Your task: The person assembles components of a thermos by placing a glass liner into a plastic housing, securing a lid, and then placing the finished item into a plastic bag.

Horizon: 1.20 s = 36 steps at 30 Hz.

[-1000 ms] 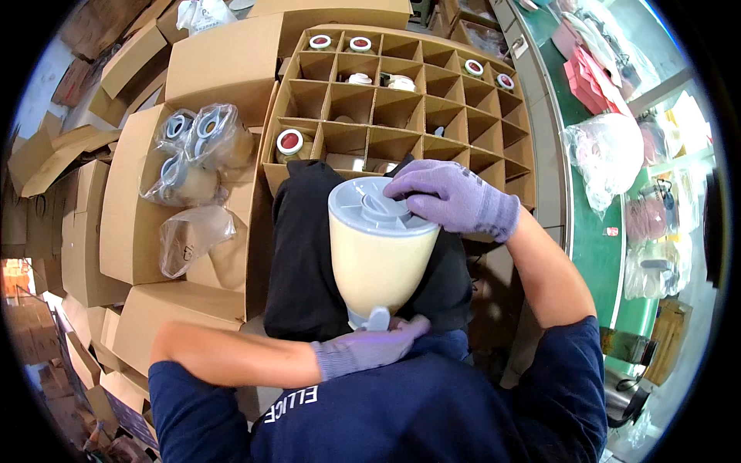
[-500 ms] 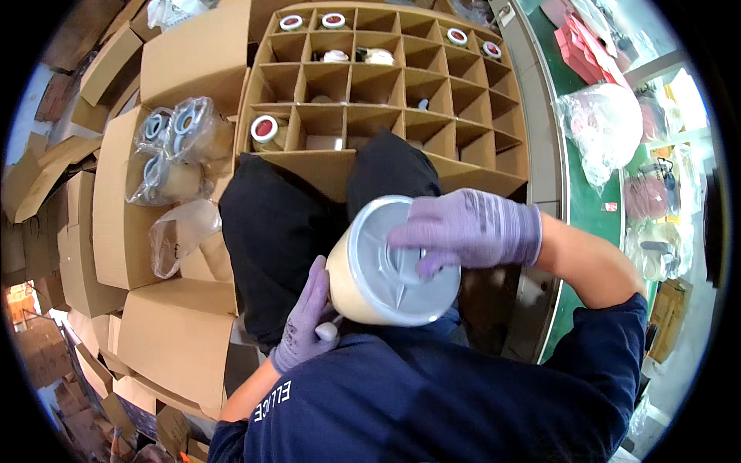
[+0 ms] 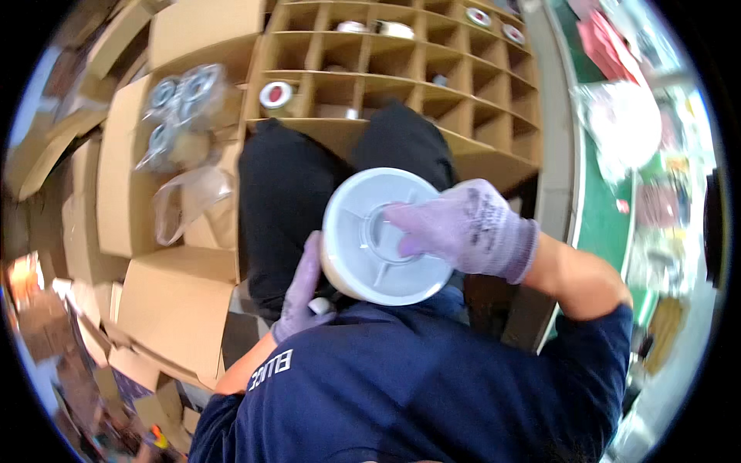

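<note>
Our right hand (image 3: 471,231), in a purple glove, lies flat on the white lid (image 3: 384,235) of the cream plastic jar (image 3: 340,274), fingers spread and fingertips (image 3: 401,224) pressed into the lid's recessed centre. Our left hand (image 3: 302,289), also gloved, cups the jar's left side and bottom, fingers curled under, w/ a small white part (image 3: 319,305) just by the thumb; can't tell if it's pinched or only touching. The jar sits tilted over our lap (image 3: 285,201), near the body, lid facing up toward us.

Step in hand, as we judge it: seating or checking the lid while the jar is braced from below. Next move prob. needs a firm push or twist w/ the right while the left keeps the base from slipping.

Farther out: the cardboard divider box (image 3: 401,85) w/ mostly empty cells, one red-and-white capped piece (image 3: 275,94) in a near-left cell. Left of it, bagged lids (image 3: 179,100) on flat cardboard (image 3: 123,177). Right, the green table (image 3: 598,208).
</note>
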Available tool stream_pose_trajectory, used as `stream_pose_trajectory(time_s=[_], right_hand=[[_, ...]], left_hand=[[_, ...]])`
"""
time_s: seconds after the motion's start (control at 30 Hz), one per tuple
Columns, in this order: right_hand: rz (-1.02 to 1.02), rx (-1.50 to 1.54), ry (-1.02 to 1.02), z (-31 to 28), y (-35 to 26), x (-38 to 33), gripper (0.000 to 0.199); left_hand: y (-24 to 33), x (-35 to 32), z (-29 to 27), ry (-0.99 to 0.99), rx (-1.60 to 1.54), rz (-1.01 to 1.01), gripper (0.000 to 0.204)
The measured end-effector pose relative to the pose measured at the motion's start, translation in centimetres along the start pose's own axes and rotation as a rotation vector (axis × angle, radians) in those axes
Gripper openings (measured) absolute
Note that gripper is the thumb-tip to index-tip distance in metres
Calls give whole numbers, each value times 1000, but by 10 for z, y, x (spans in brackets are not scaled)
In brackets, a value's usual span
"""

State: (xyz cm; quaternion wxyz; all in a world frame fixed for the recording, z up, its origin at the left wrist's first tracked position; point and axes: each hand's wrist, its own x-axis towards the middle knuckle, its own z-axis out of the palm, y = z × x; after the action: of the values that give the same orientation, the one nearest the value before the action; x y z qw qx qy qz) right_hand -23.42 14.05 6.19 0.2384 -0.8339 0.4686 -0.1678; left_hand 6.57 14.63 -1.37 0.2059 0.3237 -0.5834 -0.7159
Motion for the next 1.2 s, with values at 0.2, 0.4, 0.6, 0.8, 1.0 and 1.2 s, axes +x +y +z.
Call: stream_pose_trajectory(time_s=[0.2,0.4,0.6,0.8,1.0,1.2], right_hand=[[235,227,276,-47,47,27,74],[245,643,547,41,60,40,48],[349,581,784,31,75,46,53],[119,72,470,-13,24,150,104],[434,-67,789,-48,61,171,47],[304,1175,1123,-5,100,82,20]], left_hand=[[22,45,-8,165,136,279,94],[-1,13,-200,991,1001,342,81],[-137,-36,-460,992,798,-944,56],[100,165,-189,612,485,305,11],[168,130,-104,838,741,974,27],[66,178,-97,740,632,861,23]])
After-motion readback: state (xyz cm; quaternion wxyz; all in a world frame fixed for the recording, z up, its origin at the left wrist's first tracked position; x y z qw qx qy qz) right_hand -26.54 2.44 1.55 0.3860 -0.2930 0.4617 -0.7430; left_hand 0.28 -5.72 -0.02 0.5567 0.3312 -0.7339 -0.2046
